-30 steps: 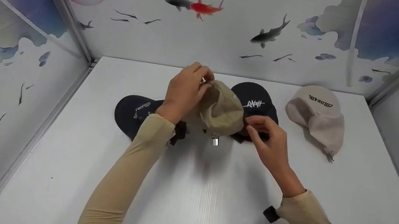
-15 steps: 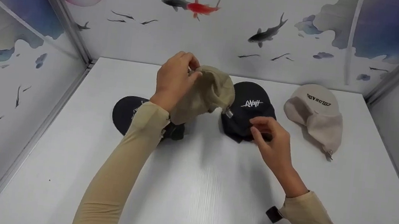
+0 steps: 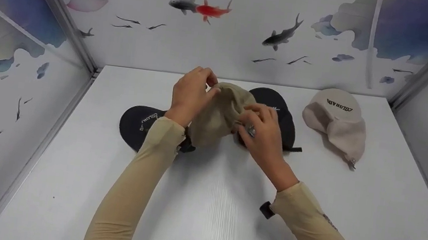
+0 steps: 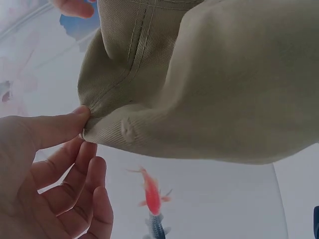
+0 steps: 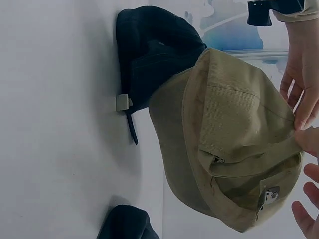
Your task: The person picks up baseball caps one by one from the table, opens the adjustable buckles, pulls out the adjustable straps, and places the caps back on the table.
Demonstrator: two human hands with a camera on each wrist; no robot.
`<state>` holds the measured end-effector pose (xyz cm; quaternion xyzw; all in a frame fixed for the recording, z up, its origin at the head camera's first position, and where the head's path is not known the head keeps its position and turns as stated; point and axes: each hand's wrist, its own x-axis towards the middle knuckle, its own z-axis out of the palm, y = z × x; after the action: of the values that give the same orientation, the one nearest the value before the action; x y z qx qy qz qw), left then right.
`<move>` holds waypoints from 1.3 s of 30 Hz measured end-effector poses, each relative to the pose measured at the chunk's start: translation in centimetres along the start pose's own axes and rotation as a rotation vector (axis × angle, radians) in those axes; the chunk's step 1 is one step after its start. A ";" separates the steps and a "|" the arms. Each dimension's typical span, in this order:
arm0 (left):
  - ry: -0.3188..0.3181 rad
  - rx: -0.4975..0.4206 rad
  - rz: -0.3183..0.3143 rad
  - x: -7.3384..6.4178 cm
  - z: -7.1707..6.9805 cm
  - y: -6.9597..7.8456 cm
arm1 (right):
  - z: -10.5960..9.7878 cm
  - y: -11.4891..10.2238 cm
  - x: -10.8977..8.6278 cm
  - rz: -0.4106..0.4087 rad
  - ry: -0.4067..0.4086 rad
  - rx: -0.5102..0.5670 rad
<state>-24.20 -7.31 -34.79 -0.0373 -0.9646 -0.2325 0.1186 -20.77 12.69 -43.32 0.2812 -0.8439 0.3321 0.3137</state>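
Observation:
A khaki baseball cap (image 3: 213,122) hangs above the table between both hands. My left hand (image 3: 190,95) pinches the cap's crown; in the left wrist view, thumb and index fingertip meet on the fabric (image 4: 164,99). At the cap's back strap is my right hand (image 3: 264,133), its thumb and index finger closed near the strap's edge. The metal buckle (image 5: 270,195) shows in the right wrist view, below the strap. My right fingers are partly cut off there. Behind the khaki cap lies a black cap (image 3: 288,128) with white lettering, partly covered by the right hand.
A dark navy cap (image 3: 135,125) lies at the left, partly behind my left forearm. At the right is a pale pinkish-beige cap (image 3: 347,131) with dark lettering. The white table (image 3: 203,215) is enclosed by panels (image 3: 133,50) printed with fish.
My left hand raised the khaki cap leftward, then lowered it slightly. The right hand moved left and up from in front of the black cap to the khaki cap's strap.

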 end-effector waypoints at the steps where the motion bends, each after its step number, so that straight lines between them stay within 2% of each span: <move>1: 0.000 -0.002 -0.003 0.0 0.1 -0.2 | 0.0 0.1 -0.1 0.007 0.010 0.004; 8: 0.021 -0.030 -0.042 0.3 0.2 -1.7 | -1.0 1.4 -1.9 0.099 0.049 0.048; 16: 0.051 -0.035 -0.063 1.9 0.0 -2.7 | -2.3 3.6 -3.6 0.332 -0.042 0.067; 20: 0.069 -0.009 -0.059 3.0 -0.3 -3.1 | -2.9 4.6 -3.9 0.409 -0.094 0.064; 25: 0.086 0.011 -0.079 4.3 -0.1 -3.7 | -3.4 5.5 -3.9 0.449 -0.152 0.046; 29: 0.077 -0.012 -0.125 5.0 0.6 -4.2 | -3.7 6.1 -4.0 0.460 -0.183 0.029; 34: 0.063 -0.010 -0.183 5.8 2.1 -5.0 | -3.9 6.5 -4.3 0.466 -0.197 0.006; 39: 0.085 -0.014 -0.216 6.5 3.9 -5.5 | -4.1 6.8 -4.5 0.489 -0.202 0.006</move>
<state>-32.06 -10.29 -38.96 0.0760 -0.9555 -0.2520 0.1332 -21.05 21.13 -46.78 0.1017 -0.9127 0.3710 0.1376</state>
